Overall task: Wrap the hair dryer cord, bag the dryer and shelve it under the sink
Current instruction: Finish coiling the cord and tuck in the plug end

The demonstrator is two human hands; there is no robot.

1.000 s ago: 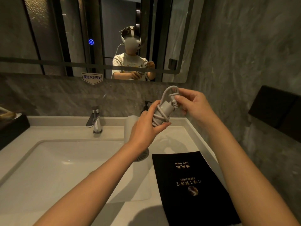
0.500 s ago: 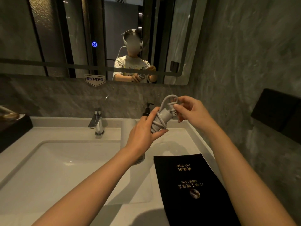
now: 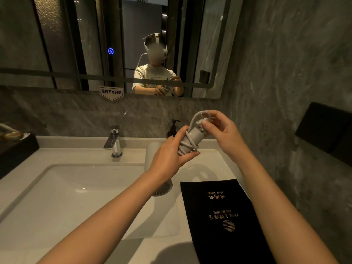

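From the head camera I have both bare hands up in the middle of the frame, over the right part of the counter. My left hand [image 3: 171,155] is wrapped around the handle of the pale grey hair dryer [image 3: 191,139], fingers curled tight on it, thumb lying along the lower side. The handle tilts up toward the right; the dryer's barrel drops behind my left wrist, and its vented end [image 3: 162,188] shows just below the forearm, at the right edge of the sink basin [image 3: 76,197].

The cord [image 3: 185,146] runs in several turns around the handle, and 1 loop arches free above the handle's top end. My right hand [image 3: 222,133] is at that top end, fingertips pinched narrow on the cord where the loop comes down; I cannot tell whether the plug is inside the pinch.

Lower right of the frame, the black dryer bag [image 3: 219,216] lies flat on the white counter [image 3: 209,159], well apart from the hands, its gold lettering reading upside down to me.

The faucet [image 3: 114,142] stands left of center behind the basin, and a dark pump bottle [image 3: 173,128] is just behind my left hand against the wall. The mirror [image 3: 57,44] fills the upper frame and reflects a person holding the dryer. A dark tray [image 3: 17,149] sits at the left edge.
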